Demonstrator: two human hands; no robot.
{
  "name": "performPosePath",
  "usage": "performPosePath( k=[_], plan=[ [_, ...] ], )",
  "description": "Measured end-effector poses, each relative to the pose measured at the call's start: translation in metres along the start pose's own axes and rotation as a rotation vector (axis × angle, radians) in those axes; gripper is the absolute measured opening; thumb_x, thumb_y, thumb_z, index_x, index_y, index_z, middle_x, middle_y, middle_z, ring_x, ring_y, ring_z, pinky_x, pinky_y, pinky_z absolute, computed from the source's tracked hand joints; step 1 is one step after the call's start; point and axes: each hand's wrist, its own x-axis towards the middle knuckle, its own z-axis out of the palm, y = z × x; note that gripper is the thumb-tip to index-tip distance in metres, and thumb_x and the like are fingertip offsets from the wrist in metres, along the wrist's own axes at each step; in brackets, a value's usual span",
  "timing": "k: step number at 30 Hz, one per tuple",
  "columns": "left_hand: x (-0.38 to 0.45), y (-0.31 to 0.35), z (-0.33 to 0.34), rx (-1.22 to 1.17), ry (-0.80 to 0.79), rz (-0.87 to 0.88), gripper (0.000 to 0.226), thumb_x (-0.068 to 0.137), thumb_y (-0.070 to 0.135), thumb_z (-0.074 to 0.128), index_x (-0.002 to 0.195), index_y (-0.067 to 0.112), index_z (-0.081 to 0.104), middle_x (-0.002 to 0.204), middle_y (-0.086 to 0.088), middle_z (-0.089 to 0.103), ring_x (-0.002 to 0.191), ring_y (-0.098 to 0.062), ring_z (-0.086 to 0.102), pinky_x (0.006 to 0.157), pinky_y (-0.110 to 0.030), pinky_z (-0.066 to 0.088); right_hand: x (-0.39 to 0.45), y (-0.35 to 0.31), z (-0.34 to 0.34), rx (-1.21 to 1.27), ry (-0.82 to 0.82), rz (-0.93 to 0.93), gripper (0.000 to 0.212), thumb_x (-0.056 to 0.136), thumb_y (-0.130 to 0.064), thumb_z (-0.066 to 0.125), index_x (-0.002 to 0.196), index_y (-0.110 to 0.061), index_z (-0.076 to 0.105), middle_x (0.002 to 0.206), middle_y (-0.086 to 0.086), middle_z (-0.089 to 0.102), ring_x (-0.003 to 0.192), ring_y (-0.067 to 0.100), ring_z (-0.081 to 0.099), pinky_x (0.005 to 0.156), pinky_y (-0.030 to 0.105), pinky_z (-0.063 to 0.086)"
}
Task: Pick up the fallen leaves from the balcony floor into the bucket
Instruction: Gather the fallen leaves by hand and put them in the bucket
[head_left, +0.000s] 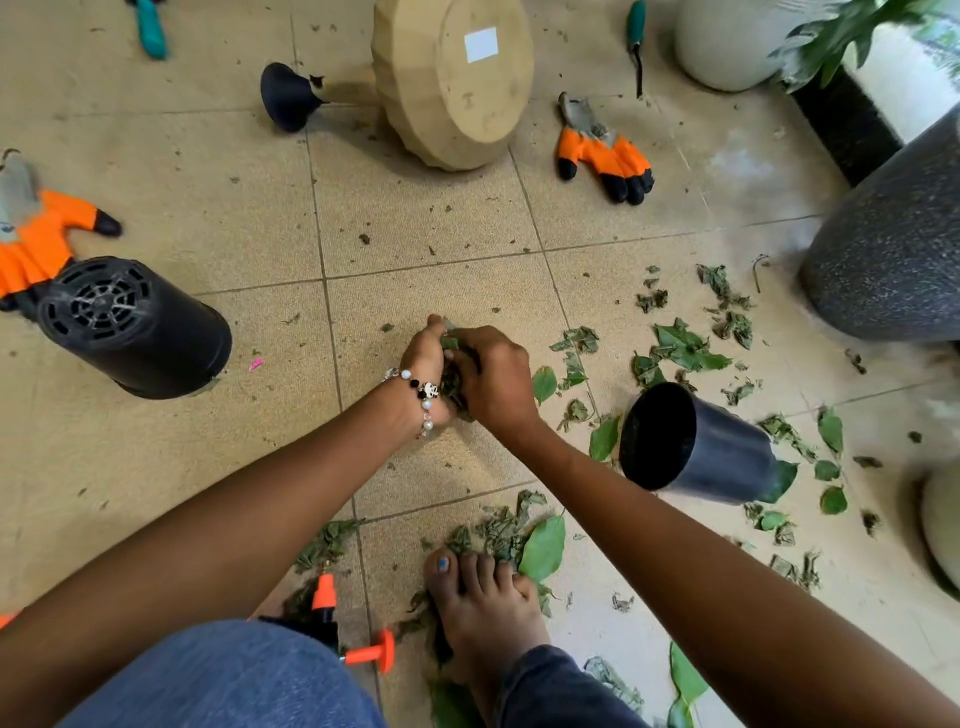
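head | both hands (457, 369) clasp crumpled leaves (454, 382) | black cylindrical bucket (696, 447) tipped

Leaves (680, 349) lie scattered around the tipped bucket (701, 447), right of both hands (462, 371).

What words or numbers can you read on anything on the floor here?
None can be read.
The white sticker on the bottom of the tan pot looks blank.
The faint raised marks on the tan pot's base are too blurred to read.
The black pots and orange gloves show no lettering.
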Motion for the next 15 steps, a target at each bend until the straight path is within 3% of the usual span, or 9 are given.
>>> performPosePath(
  k=[2,5,7,9,11,13,15],
  plan=[
    [0.001,0.001,0.001,0.026,0.033,0.017,0.062,0.094,0.063,0.039,0.067,0.011,0.057,0.044,-0.003,0.056,0.06,-0.02,0.057,0.061,-0.031,0.046,-0.005,0.006,0.001,-0.122,-0.143,-0.071,0.038,0.091,-0.024,0.041,0.115,-0.008,0.066,0.105,0.013,0.067,0.104,0.034,0.056,0.082,0.038,0.037],
    [0.006,0.0,-0.001,0.049,0.074,0.062,0.055,0.093,0.063,0.042,0.096,0.012,0.062,0.065,-0.003,0.06,0.065,-0.021,0.059,0.064,-0.031,0.048,-0.005,0.02,-0.012,-0.335,-0.332,-0.11,0.047,0.095,-0.04,0.03,0.133,-0.025,0.055,0.144,-0.003,0.048,0.135,0.026,0.029,0.102,0.048,0.02],
    [0.012,-0.002,-0.002,0.055,0.125,0.132,0.049,0.094,0.058,0.046,0.094,0.012,0.061,0.078,-0.006,0.065,0.068,-0.023,0.061,0.06,-0.031,0.049,-0.001,0.026,-0.026,-0.235,-0.387,-0.047,0.039,0.1,-0.043,0.038,0.133,-0.032,0.056,0.154,-0.007,0.032,0.139,0.024,0.016,0.104,0.046,0.015],
    [0.013,-0.001,-0.004,0.059,0.143,0.163,0.043,0.094,0.054,0.051,0.083,0.013,0.057,0.07,-0.005,0.062,0.055,-0.018,0.057,0.043,-0.021,0.043,0.001,0.027,-0.042,0.139,-0.3,0.107,0.028,0.099,-0.034,0.051,0.122,-0.027,0.066,0.141,-0.012,0.043,0.134,0.019,0.025,0.106,0.045,0.019],
    [0.014,0.004,-0.008,0.042,0.151,0.159,0.04,0.094,0.05,0.053,0.077,0.014,0.053,0.059,-0.001,0.051,0.045,-0.012,0.045,0.035,-0.014,0.028,0.005,0.035,-0.054,0.269,-0.12,0.217,0.023,0.095,-0.027,0.06,0.114,-0.019,0.07,0.122,-0.014,0.057,0.12,0.018,0.047,0.103,0.049,0.04],
    [0.021,0.01,-0.014,0.064,0.178,0.159,0.035,0.095,0.047,0.054,0.08,0.015,0.05,0.059,0.0,0.047,0.045,-0.011,0.04,0.034,-0.013,0.024,0.005,0.047,-0.063,0.001,-0.142,0.229,0.03,0.089,-0.028,0.067,0.114,-0.012,0.069,0.122,0.002,0.064,0.111,0.024,0.058,0.099,0.052,0.046],
    [0.023,0.013,-0.017,0.094,0.2,0.173,0.03,0.096,0.043,0.054,0.084,0.016,0.05,0.06,-0.001,0.045,0.046,-0.011,0.037,0.034,-0.012,0.024,-0.002,0.056,-0.064,-0.378,-0.403,0.192,0.051,0.085,-0.037,0.069,0.129,-0.014,0.058,0.139,0.01,0.051,0.13,0.03,0.043,0.112,0.052,0.032]
  ],
)
